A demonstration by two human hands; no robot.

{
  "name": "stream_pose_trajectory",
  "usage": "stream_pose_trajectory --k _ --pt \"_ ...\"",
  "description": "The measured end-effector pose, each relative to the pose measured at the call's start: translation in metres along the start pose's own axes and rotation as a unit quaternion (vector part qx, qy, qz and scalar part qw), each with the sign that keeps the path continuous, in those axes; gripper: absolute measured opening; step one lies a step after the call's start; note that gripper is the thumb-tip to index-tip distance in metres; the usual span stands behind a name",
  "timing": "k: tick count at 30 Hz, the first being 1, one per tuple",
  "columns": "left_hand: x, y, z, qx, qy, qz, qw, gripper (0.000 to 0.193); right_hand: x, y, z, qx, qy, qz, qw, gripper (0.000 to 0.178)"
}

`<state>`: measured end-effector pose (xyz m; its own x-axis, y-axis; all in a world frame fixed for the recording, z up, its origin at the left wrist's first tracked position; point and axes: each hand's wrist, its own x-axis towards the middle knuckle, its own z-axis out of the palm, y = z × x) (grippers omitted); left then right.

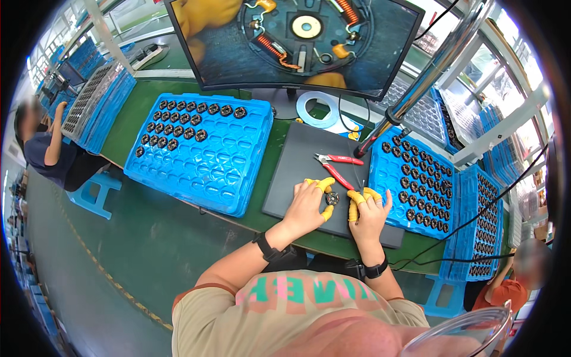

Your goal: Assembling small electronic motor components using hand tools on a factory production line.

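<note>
While red-handled pliers (pixel 338 176) are lying on a dark mat (pixel 294 178), the left hand (pixel 305 205), nearly closed, is pinching a small round part (pixel 332 199) right of the frame's centre; the right hand (pixel 369 215) is resting half-curled nearby, its hold being unclear.

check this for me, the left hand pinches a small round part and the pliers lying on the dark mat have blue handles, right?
Not quite: the pliers have red handles, not blue, as the head view shows. The rest is right: the left hand pinches a small round part, and the pliers lie on the dark mat.
</note>
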<state>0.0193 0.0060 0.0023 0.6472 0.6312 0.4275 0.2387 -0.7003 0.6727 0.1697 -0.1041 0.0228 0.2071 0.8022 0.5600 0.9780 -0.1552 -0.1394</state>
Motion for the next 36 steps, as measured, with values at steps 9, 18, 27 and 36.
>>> stream_pose_trajectory --k 9,18,27,36 --pt "-0.001 -0.002 0.002 -0.005 0.008 0.003 1.000 0.056 0.001 -0.002 0.000 0.003 0.009 0.003 1.000 0.023" --pt "0.000 0.000 0.001 -0.004 0.009 0.014 1.000 0.057 -0.001 0.001 0.002 0.005 0.012 0.004 1.000 0.026" --pt "0.002 0.002 -0.001 -0.013 0.012 0.021 1.000 0.057 -0.005 -0.001 0.000 0.154 0.088 0.045 0.983 0.028" --pt "0.002 0.000 0.001 -0.006 0.016 0.021 1.000 0.057 -0.011 -0.016 0.001 0.164 0.037 -0.041 0.985 0.025"
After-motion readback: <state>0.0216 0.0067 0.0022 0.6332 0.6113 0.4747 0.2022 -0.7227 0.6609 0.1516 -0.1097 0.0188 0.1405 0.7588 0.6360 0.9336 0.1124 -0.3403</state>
